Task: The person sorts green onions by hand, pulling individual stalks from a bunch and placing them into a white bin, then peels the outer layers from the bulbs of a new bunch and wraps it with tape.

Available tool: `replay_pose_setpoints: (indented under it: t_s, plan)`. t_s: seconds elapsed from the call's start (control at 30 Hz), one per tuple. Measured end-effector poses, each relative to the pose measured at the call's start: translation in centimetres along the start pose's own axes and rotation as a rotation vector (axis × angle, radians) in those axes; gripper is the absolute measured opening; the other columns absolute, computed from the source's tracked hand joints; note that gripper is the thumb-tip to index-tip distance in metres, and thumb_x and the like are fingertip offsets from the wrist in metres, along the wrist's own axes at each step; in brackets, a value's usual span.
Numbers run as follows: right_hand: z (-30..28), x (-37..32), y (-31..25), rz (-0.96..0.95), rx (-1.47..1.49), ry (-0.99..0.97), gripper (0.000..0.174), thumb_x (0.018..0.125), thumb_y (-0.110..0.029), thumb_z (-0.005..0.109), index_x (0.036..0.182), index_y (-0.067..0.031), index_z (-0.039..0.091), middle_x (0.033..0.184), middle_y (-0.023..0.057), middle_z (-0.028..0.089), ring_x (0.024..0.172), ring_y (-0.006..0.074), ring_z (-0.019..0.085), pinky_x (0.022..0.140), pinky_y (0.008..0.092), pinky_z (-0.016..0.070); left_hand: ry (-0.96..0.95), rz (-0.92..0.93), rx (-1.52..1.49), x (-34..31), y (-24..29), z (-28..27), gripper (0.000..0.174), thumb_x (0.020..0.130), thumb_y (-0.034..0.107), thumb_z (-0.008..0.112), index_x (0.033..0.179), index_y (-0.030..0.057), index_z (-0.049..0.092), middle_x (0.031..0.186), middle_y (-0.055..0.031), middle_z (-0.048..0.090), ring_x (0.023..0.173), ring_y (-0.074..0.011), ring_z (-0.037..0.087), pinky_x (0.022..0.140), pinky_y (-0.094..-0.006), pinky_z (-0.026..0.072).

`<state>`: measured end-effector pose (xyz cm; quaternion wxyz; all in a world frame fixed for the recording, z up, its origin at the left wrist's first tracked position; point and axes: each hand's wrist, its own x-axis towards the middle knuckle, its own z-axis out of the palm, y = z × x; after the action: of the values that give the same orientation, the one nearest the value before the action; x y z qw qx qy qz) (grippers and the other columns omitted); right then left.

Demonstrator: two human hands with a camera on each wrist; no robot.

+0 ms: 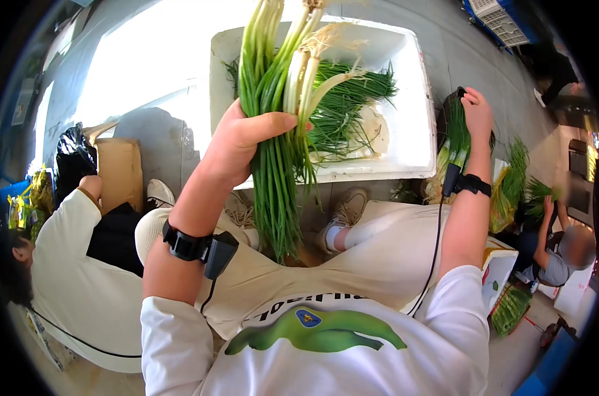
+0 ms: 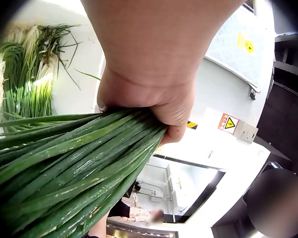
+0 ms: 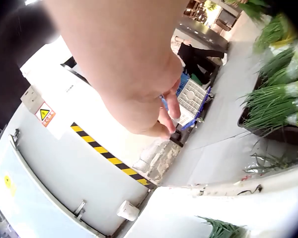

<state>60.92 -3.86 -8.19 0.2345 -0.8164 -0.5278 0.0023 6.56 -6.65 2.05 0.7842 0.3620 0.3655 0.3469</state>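
White T-shirt (image 1: 266, 376) on the person, short-sleeved | bold green print (image 1: 368, 335), blue badge (image 1: 308, 317), black lettering (image 1: 267, 313) | cream trousers (image 1: 392, 231) | black wrist straps (image 1: 187, 243), dark boxy modules (image 1: 220, 255), black cables (image 1: 209, 297) | and beige laced shoes (image 1: 351, 206)!

Head view, left side: a cardboard box (image 1: 120, 168) stands beside a black plastic bag (image 1: 71, 155). A person in a white top (image 1: 88, 270) is next to the box. Far right: a person in a grey top (image 1: 555, 263), face blurred. Right wrist view: a white crate (image 3: 190, 99) sits on a blue trolley (image 3: 200, 113), with a person in black trousers (image 3: 196, 62) near it. A yellow-and-black strip (image 3: 109, 156) runs diagonally across the view; a warning sign (image 3: 44, 114) and a white container (image 3: 128, 210) are noted.
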Motion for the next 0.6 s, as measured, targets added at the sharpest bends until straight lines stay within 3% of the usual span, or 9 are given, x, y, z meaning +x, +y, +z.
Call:
replay_pose_setpoints:
  t_s: [0.03, 0.13, 0.2, 0.27, 0.33, 0.4, 0.43, 0.6]
  plan:
    - [-0.3, -0.1, -2.0, 0.019, 0.199, -0.076, 0.029, 0.09, -0.026, 0.065, 0.116, -0.0132, 0.069, 0.101, 0.0025, 0.074, 0.091, 0.0165, 0.068, 0.083, 0.0277, 0.0477, -0.005, 0.005, 0.005, 0.1, 0.1, 0.0, 0.051, 0.08, 0.012, 0.065, 0.126, -0.0038, 0.05, 0.097, -0.0167, 0.066, 0.082, -0.0239, 0.066, 0.071, -0.0374, 0.0594]
    - [-2.5, -3.1, -11.8, 0.013, 0.391, -0.239, 0.029, 0.093, -0.024, 0.064, 0.115, -0.0075, 0.069, 0.093, 0.0031, 0.073, 0.09, 0.0115, 0.066, 0.076, 0.0225, 0.0462, -0.009, 0.019, 0.013, 0.1, 0.2, 0.1, 0.05, 0.079, 0.013, 0.067, 0.124, -0.0049, 0.052, 0.097, -0.017, 0.066, 0.083, -0.0233, 0.066, 0.072, -0.0373, 0.0594]
    - [-3.8, -5.8, -17.9, 0.015, 0.536, -0.513, 0.027, 0.093, -0.023, 0.064, 0.114, -0.007, 0.071, 0.087, 0.0018, 0.07, 0.085, 0.0071, 0.062, 0.068, 0.0229, 0.0441, -0.025, 0.022, 0.012, 0.1, 0.3, 0.2, 0.052, 0.078, 0.013, 0.067, 0.124, -0.005, 0.051, 0.097, -0.0167, 0.066, 0.084, -0.0227, 0.066, 0.072, -0.0369, 0.0593]
    - [-4.4, -9.1, -22.5, -0.08, 0.628, -0.784, 0.028, 0.097, -0.024, 0.059, 0.118, -0.0079, 0.069, 0.082, -0.0035, 0.066, 0.064, 0.0024, 0.04, 0.058, 0.019, 0.0337, -0.011, 0.028, 0.012, 0.0, 0.2, 0.7, 0.052, 0.078, 0.013, 0.068, 0.124, -0.0048, 0.052, 0.097, -0.0162, 0.066, 0.084, -0.0219, 0.066, 0.072, -0.0362, 0.0592]
    - [-4.0, -12.2, -25.8, -0.107, 0.932, -0.892, 0.033, 0.097, -0.024, 0.06, 0.124, -0.0058, 0.064, 0.087, -0.0028, 0.066, 0.064, 0.0027, 0.041, 0.057, 0.0191, 0.0327, -0.009, 0.04, -0.041, -0.1, 0.3, 0.8, 0.034, 0.079, 0.009, 0.068, 0.111, -0.0029, 0.061, 0.093, -0.013, 0.067, 0.08, -0.0181, 0.066, 0.073, -0.0317, 0.056]
    - [-3.4, -13.8, -27.9, -0.031, 1.045, -0.962, 0.039, 0.097, -0.025, 0.063, 0.13, -0.0053, 0.06, 0.093, -0.001, 0.068, 0.073, 0.0033, 0.052, 0.06, 0.0172, 0.0357, -0.029, 0.022, -0.042, -0.2, 0.5, 0.7, 0.037, 0.079, 0.008, 0.068, 0.114, -0.002, 0.061, 0.095, -0.0118, 0.068, 0.082, -0.0178, 0.066, 0.075, -0.0315, 0.0555]
    - [-2.9, -14.6, -28.7, -0.043, 1.143, -0.931, 0.038, 0.097, -0.027, 0.064, 0.127, -0.0056, 0.062, 0.094, -0.0016, 0.067, 0.067, 0.0024, 0.045, 0.059, 0.0186, 0.0352, -0.047, 0.041, -0.052, -0.2, 0.5, 0.9, 0.038, 0.079, 0.008, 0.068, 0.115, -0.0018, 0.061, 0.096, -0.0113, 0.068, 0.083, -0.0178, 0.066, 0.076, -0.0318, 0.0551]
    - [-1.8, -16.1, -30.8, 0.085, 1.421, -0.903, 0.03, 0.096, -0.027, 0.066, 0.116, -0.0043, 0.069, 0.085, -0.0052, 0.062, 0.065, 0.0026, 0.039, 0.058, 0.0211, 0.0335, -0.082, 0.055, -0.053, 0.2, -0.2, 0.5, 0.041, 0.079, 0.008, 0.069, 0.117, -0.0011, 0.062, 0.102, -0.009, 0.069, 0.088, -0.0168, 0.066, 0.08, -0.0312, 0.0535]
